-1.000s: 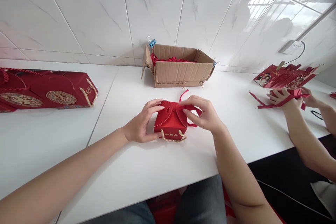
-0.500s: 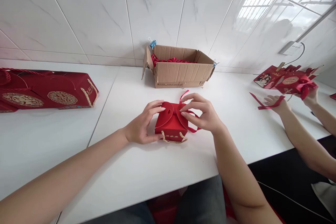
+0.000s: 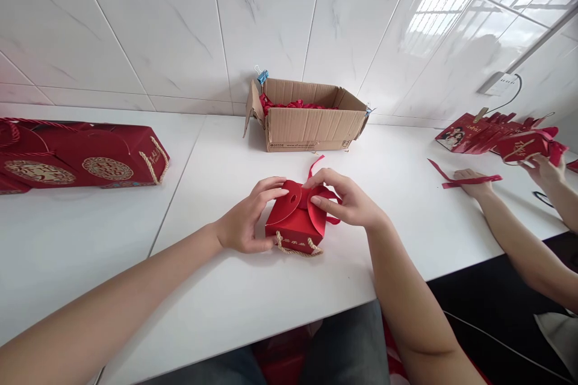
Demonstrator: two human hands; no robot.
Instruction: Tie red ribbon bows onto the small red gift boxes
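Note:
A small red gift box (image 3: 293,226) with twisted cream rope handles stands on the white table in front of me. My left hand (image 3: 244,216) grips its left side, fingers on the top flap and thumb low near the front corner. With thumb and fingers bent, my right hand (image 3: 350,198) holds the right-hand top flap. The left flap shows an oval hole; the hole of the right flap is hidden by my fingers. A red ribbon (image 3: 315,165) sticks out behind the box, and more of it loops out under my right hand.
An open cardboard box (image 3: 316,127) with red ribbons inside stands against the tiled wall. Larger red gift boxes (image 3: 108,162) lie at the left. On the right, a co-worker's hands (image 3: 474,185) hold a ribbon and a red box (image 3: 524,147), near other red boxes.
The gift box has tilted slightly and shifted a little toward me. My right thumb and fingers have spread over the right flap. The co-worker's red box has turned and moved right.

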